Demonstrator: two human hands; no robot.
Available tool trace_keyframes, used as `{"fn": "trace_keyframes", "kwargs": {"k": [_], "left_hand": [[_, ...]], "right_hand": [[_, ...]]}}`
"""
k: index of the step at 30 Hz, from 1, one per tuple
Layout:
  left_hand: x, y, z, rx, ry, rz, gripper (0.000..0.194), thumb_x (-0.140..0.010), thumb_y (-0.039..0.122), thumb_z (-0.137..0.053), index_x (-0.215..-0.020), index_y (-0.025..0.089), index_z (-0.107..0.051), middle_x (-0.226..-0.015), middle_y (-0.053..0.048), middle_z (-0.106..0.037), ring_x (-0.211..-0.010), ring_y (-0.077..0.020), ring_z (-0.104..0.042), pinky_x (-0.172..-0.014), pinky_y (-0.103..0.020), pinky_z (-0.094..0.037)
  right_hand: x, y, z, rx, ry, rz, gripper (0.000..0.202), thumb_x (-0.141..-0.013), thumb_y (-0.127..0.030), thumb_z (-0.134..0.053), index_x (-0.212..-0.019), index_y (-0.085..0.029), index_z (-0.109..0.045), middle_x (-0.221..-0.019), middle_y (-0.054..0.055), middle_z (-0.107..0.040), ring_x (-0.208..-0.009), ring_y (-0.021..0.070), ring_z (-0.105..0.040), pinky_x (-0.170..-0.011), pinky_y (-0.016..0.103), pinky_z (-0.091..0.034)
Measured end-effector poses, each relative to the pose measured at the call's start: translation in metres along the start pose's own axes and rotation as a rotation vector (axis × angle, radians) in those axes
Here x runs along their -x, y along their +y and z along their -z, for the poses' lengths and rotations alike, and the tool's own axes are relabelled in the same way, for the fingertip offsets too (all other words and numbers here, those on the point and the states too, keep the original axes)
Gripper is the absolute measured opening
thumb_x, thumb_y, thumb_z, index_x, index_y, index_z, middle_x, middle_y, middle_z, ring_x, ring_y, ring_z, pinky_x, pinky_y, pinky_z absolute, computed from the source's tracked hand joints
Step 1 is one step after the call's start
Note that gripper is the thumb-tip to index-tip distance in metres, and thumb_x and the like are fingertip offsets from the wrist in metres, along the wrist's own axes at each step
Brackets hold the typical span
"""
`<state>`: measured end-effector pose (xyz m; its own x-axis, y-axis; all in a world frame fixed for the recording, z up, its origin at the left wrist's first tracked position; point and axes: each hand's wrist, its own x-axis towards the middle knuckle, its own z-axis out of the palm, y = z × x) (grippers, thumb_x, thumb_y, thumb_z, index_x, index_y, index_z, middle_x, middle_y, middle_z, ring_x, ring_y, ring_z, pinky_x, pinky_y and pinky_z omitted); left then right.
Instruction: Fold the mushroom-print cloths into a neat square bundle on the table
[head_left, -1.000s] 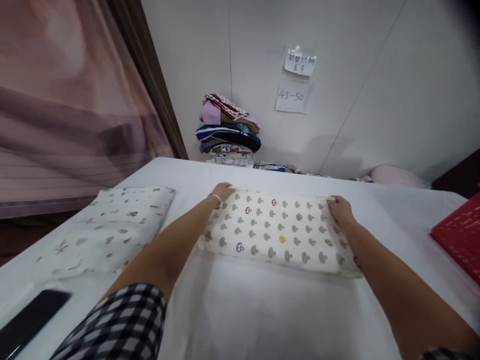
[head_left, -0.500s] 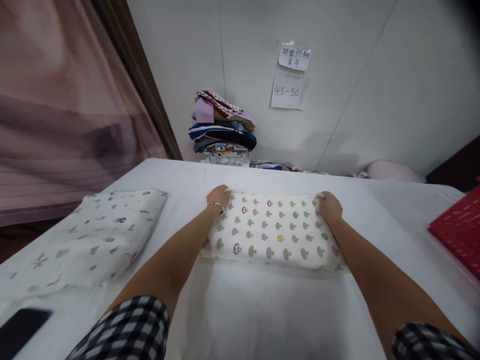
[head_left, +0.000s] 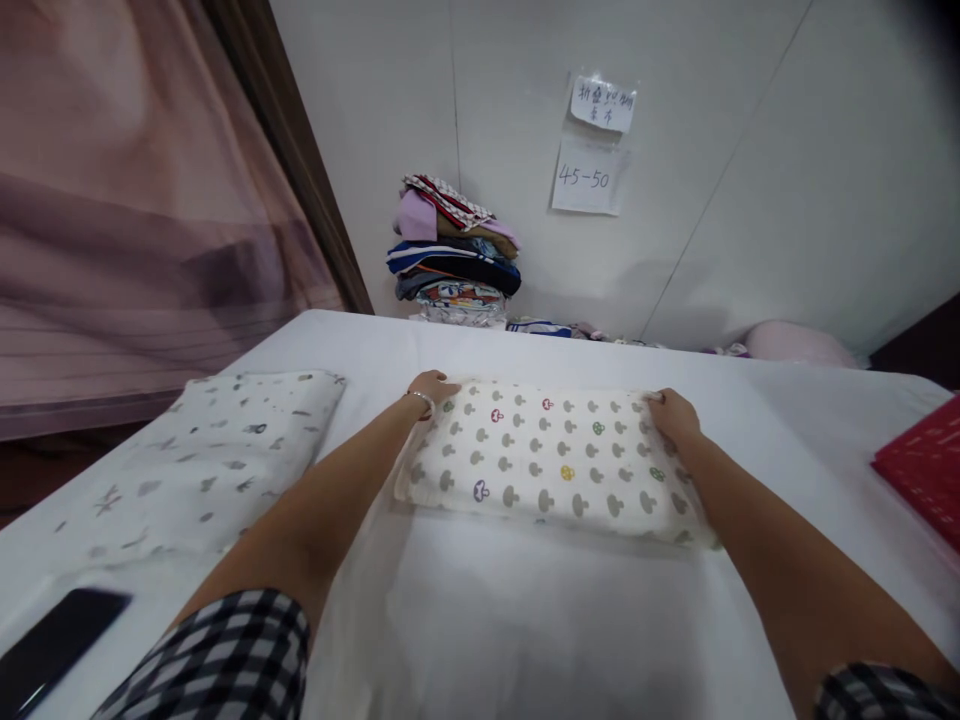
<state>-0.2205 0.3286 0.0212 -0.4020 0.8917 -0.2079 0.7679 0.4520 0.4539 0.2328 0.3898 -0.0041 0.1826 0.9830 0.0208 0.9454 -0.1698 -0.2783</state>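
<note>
A white cloth with grey and a few coloured mushroom prints lies folded into a wide rectangle in front of me. My left hand is at its far left corner, fingers stretched out and touching the edge. At the far right corner, my right hand pinches the cloth's edge between thumb and fingers. The undersides of both hands are hidden.
Another white printed cloth is spread on the left of the white-covered table. A black phone lies nearer me. Red fabric sits at the right edge. Folded textiles are stacked against the wall.
My left hand has loosened from its pinch on the far left corner and moved slightly outward. The right hand keeps its corner. The view has shifted a little.
</note>
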Motion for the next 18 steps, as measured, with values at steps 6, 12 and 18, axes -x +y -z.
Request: {"fn": "trace_keyframes", "kwargs": {"k": [6, 12, 18], "left_hand": [[0.034, -0.010, 0.005, -0.025, -0.038, -0.013, 0.053, -0.073, 0.047, -0.058, -0.115, 0.015, -0.059, -0.118, -0.010, -0.062, -0.106, -0.0229, -0.058, -0.084, -0.025, -0.043], [0.073, -0.028, 0.011, -0.082, -0.114, -0.020, 0.056, -0.069, 0.052, -0.058, -0.110, 0.014, -0.061, -0.111, -0.011, -0.065, -0.102, -0.0255, -0.060, -0.083, -0.028, -0.046], [0.098, -0.035, 0.012, -0.038, -0.133, 0.019, 0.055, -0.066, 0.055, -0.059, -0.103, 0.014, -0.064, -0.110, -0.013, -0.066, -0.099, -0.0283, -0.062, -0.078, -0.031, -0.048]], "right_hand": [[0.002, 0.014, 0.000, -0.062, -0.036, 0.003, 0.056, -0.084, -0.042, -0.042, -0.133, -0.013, -0.043, -0.124, 0.015, -0.056, -0.111, 0.0269, -0.054, -0.090, 0.036, -0.041], [0.053, 0.053, 0.018, -0.060, -0.102, -0.053, 0.069, -0.081, -0.052, -0.044, -0.136, -0.010, -0.037, -0.111, 0.015, -0.062, -0.101, 0.0285, -0.059, -0.087, 0.039, -0.044], [0.133, 0.080, 0.037, -0.288, -0.263, -0.204, 0.075, -0.073, -0.060, -0.053, -0.133, -0.017, -0.042, -0.105, 0.015, -0.064, -0.091, 0.0275, -0.063, -0.075, 0.037, -0.050]]}}
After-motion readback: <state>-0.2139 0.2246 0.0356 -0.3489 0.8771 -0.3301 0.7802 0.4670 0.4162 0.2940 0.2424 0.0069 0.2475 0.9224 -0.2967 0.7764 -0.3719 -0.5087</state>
